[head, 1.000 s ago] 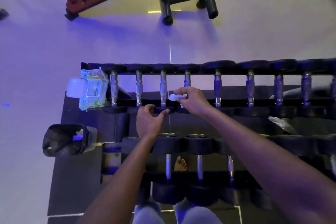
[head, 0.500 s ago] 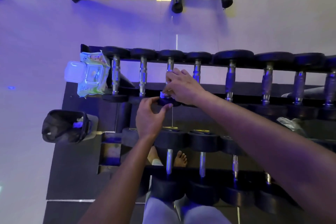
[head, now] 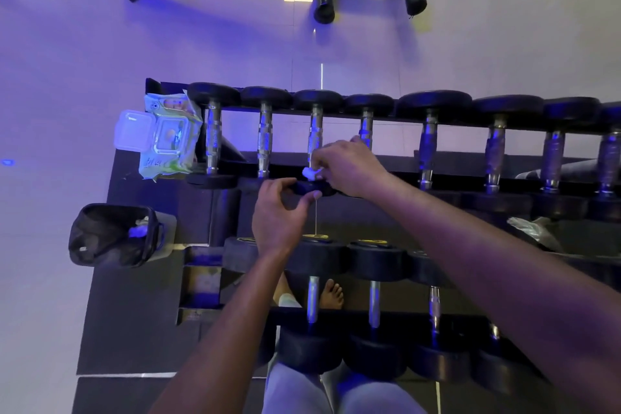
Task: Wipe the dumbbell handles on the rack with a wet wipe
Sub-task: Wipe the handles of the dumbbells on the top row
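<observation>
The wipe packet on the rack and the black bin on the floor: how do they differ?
The wipe packet is pale green and flat, lying at the left end of the rack; the bin is black and stands lower, on the floor beside it. The packet has a clear lid flipped open; the bin has no lid in view. Both sit left of the dumbbells, and the bin holds something pale, perhaps used wipes.

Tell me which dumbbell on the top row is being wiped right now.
The third dumbbell from the left. The right hand holds the white wet wipe at the near end of its handle, and the left hand grips its near head; no hand is on its neighbours.
</observation>
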A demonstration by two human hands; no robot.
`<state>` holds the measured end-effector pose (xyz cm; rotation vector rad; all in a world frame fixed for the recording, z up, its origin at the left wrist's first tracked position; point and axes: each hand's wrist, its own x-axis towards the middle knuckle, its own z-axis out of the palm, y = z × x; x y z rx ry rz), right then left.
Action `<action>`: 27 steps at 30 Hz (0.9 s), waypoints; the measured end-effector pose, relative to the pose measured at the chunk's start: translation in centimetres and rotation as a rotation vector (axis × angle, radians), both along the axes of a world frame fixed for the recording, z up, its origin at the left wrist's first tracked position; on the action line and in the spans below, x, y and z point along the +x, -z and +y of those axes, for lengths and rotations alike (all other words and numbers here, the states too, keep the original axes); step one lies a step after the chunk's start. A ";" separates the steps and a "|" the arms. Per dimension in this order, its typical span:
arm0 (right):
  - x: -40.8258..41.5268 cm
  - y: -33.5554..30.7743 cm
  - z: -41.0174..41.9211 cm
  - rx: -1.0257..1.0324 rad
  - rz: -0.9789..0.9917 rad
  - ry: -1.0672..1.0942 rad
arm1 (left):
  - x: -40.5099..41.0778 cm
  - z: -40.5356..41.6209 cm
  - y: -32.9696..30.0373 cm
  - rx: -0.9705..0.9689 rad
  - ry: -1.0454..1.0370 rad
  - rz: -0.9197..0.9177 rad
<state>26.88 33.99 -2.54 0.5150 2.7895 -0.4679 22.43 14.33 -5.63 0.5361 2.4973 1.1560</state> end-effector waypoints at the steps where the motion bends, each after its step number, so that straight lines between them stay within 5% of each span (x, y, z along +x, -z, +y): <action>1: 0.4 0.3 0.1 -0.029 -0.023 0.073 | 0.0 0.0 0.0 -0.002 0.003 0.006; 7: 0.8 0.9 -0.2 -0.089 -0.042 0.202 | 0.0 0.0 0.2 0.006 0.015 0.014; 12: 1.7 0.9 -0.7 -0.309 0.124 0.291 | 0.1 0.1 0.3 0.008 0.016 0.003; 20: 1.5 1.1 -0.7 -0.236 0.069 0.195 | 0.1 0.0 0.3 0.023 -0.001 -0.005; 27: 0.3 1.6 -0.2 -0.120 0.295 0.232 | 0.3 -0.1 0.3 0.040 0.004 -0.001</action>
